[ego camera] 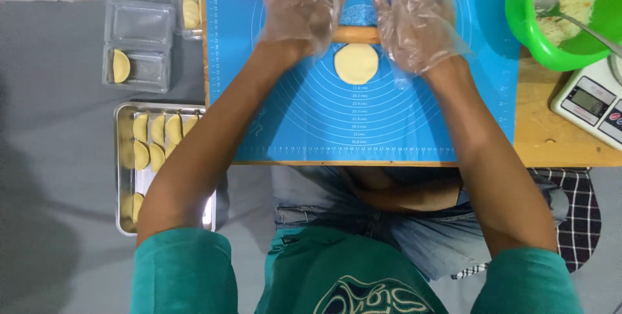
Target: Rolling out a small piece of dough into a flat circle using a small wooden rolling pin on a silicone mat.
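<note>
The rolling pin (356, 34) lies across the blue mat (291, 120), under both hands, and only its middle part shows between them. The round piece of dough (356, 63) lies on the mat just in front of the pin, on the person's side, between the two wrists and touching the pin or almost touching it; I cannot tell which.

The pin is wooden, light brown and smooth. The dough is pale yellow, flat and nearly a circle, and it sits near the centre of the rings printed on the mat.

The left hand (301, 6) wears a thin clear plastic glove. Its fingers are stretched out flat and the palm presses on the left end of the pin. The right hand (414, 19) is gloved the same way, also flat and spread, and it rests on the right end. Neither hand closes around the pin.

At the right stands a green bowl (518, 10) with a shredded filling and a spoon (551, 6), and beside it a kitchen scale (593, 103). At the left, on the grey floor, a metal tray (123, 178) holds folded half-moon pastries (157, 129), and above it are clear plastic boxes (139, 45).
</note>
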